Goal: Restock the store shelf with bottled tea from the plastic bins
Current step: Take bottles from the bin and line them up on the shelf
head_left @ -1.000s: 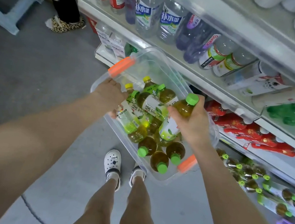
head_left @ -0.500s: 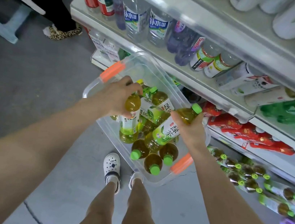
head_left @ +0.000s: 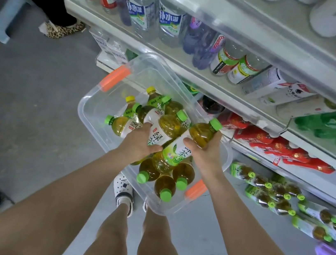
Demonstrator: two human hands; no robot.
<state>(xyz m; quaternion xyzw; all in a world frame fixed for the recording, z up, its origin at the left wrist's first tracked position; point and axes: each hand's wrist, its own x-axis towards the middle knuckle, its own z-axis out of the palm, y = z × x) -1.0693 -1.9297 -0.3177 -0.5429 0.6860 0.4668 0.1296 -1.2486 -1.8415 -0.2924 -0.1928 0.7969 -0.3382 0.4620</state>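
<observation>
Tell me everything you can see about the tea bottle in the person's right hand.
The tea bottle is clear plastic with a bright green cap, amber tea showing at its shoulder and base, and a white and green label with Chinese characters round its middle. It lies tilted, cap pointing up toward the shelf, above the other bottles in the clear bin. The right hand holds it from beneath, thumb across the label.
</observation>
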